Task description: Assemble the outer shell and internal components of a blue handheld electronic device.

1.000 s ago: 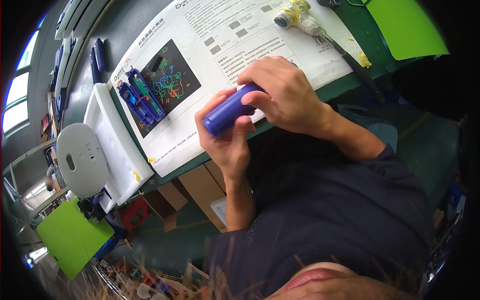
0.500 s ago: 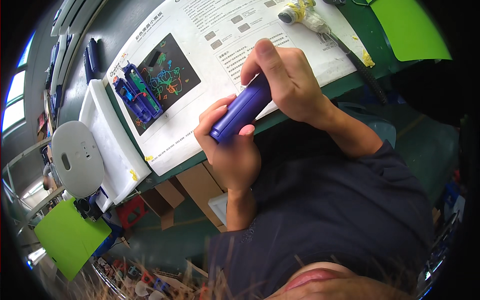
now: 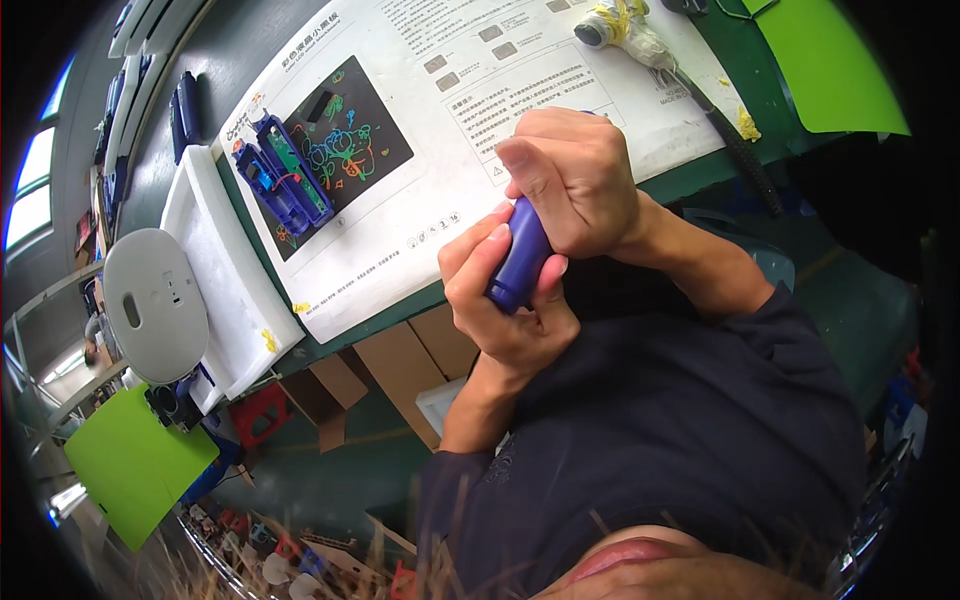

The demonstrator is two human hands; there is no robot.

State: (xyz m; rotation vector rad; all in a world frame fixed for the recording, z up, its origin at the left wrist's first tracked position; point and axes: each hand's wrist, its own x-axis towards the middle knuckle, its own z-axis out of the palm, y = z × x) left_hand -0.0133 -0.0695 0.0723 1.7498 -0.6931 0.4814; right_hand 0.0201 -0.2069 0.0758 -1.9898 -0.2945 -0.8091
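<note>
Both of my hands hold a dark blue plastic casing (image 3: 524,250) above the front edge of the bench. My left hand (image 3: 500,290) pinches its lower end, thumb on one side and fingers on the other. Wrapped round the upper part is my right hand (image 3: 583,180), its thumb lying along the casing; much of that end is hidden, and a bit of blue shows beyond the knuckles. To the left, an opened blue casing (image 3: 303,205) with a green circuit board and thin wires lies on the printed sheet (image 3: 390,235).
A hammer-like tool (image 3: 635,45) with a wrapped head and black handle lies at the back right. On the left stand a white foam tray (image 3: 225,270) and a grey oval panel (image 3: 155,305). Cardboard boxes (image 3: 400,370) sit below the bench edge. Another blue casing (image 3: 184,115) lies far left.
Both hands and the casing have shifted right. The casing stands steeper, and my right hand has closed further round its upper end, covering more of it.
</note>
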